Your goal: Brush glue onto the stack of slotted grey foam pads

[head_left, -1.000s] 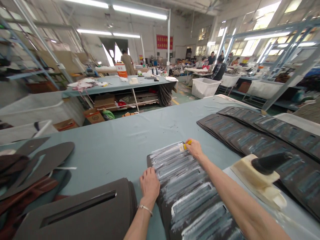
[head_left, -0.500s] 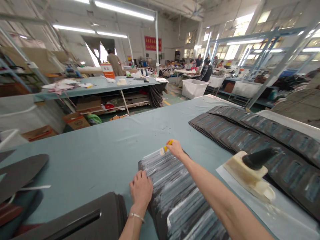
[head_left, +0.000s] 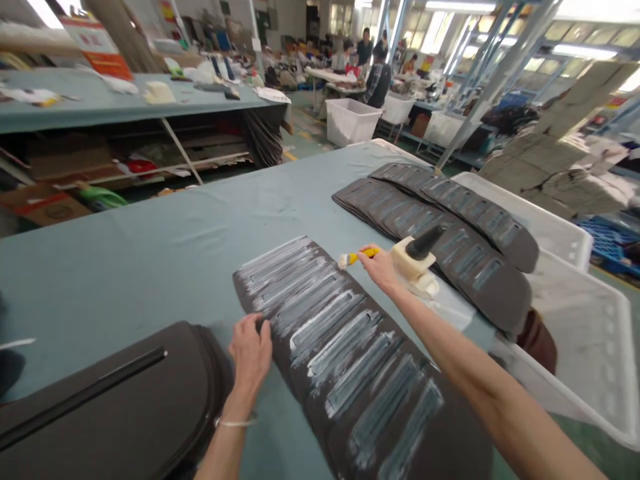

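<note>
My right hand (head_left: 379, 267) is closed round the yellow handle of a paintbrush (head_left: 356, 258). Its pale bristles are at the far right edge of a row of overlapping dark panels (head_left: 325, 320), which carry streaks of whitish, wet-looking coating around their slots. My left hand (head_left: 251, 348) is at the panels' left edge, with a bit of dark edge between thumb and fingers. Just right of my right hand stands a cream plastic container (head_left: 413, 260) with a black conical piece (head_left: 425, 243) on top, on a translucent sheet (head_left: 453, 308).
A stack of uncoated dark panels (head_left: 115, 407) lies at the lower left. More streaked panels (head_left: 440, 230) lie overlapped at the right, beside white plastic bins (head_left: 585, 333). Another table (head_left: 200, 110) stands beyond. People (head_left: 377, 80) are in the background.
My view has swung right and down. The brush has moved from the panels' far end to their right edge. My left hand stays by the left edge, its fingers now more curled.
</note>
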`<state>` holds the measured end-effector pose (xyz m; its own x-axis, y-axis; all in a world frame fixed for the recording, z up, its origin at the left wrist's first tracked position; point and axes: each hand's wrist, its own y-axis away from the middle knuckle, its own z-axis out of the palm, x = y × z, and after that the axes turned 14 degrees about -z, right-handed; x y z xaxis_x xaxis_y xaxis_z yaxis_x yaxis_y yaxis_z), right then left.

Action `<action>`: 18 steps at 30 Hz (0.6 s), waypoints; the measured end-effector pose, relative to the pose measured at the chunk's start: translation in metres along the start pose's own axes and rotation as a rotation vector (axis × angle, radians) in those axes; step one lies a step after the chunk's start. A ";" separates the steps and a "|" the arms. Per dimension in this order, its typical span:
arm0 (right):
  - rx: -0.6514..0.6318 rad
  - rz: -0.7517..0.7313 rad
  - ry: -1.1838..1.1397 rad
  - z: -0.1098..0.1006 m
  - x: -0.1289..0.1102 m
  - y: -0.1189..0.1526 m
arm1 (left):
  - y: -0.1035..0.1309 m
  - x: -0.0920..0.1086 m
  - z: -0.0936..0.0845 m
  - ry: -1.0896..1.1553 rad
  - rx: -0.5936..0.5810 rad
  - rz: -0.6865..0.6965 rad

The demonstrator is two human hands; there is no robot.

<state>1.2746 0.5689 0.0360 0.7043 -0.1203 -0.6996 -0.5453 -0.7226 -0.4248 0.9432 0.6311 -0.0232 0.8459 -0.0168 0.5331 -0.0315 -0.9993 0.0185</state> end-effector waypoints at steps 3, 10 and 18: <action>-0.001 0.089 -0.027 -0.044 0.009 0.058 | 0.073 -0.020 0.002 0.014 -0.062 0.014; -0.270 -0.089 -0.304 -0.024 -0.048 0.176 | 0.183 -0.013 0.024 -0.157 -0.027 0.147; -0.158 -0.036 0.005 -0.058 0.008 0.156 | 0.199 0.003 0.023 -0.310 0.051 0.196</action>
<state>1.2220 0.4158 -0.0026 0.7246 -0.0960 -0.6824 -0.4419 -0.8246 -0.3532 0.9519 0.4318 -0.0370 0.9480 -0.2091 0.2400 -0.1887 -0.9764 -0.1053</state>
